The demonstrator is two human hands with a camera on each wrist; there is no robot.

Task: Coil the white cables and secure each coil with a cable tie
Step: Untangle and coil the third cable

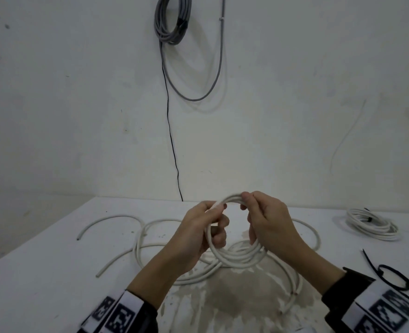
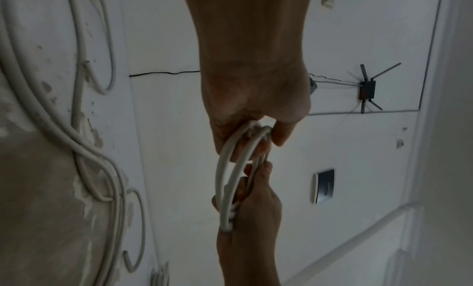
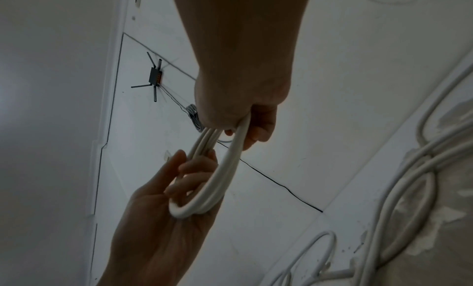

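Observation:
A small coil of white cable [image 1: 237, 260] is held up above the table between both hands. My left hand [image 1: 213, 224] grips its left side with fingers curled through the loops. My right hand [image 1: 254, 217] pinches the top right of the loops. In the left wrist view the left hand [image 2: 250, 140] clasps the coil [image 2: 220, 179], with the right hand [image 2: 250, 209] opposite it. The right wrist view shows the right hand [image 3: 243, 124] curled round the coil [image 3: 225, 169]. More loose white cables [image 1: 116, 216] lie tangled on the table under the hands.
The white table [image 1: 42, 272] has a worn patch near its front edge. A finished white coil [image 1: 367, 227] with a black tie lies at the far right. Black cable ties [image 1: 369, 260] lie at the right front. A grey cable coil [image 1: 172, 20] hangs on the wall.

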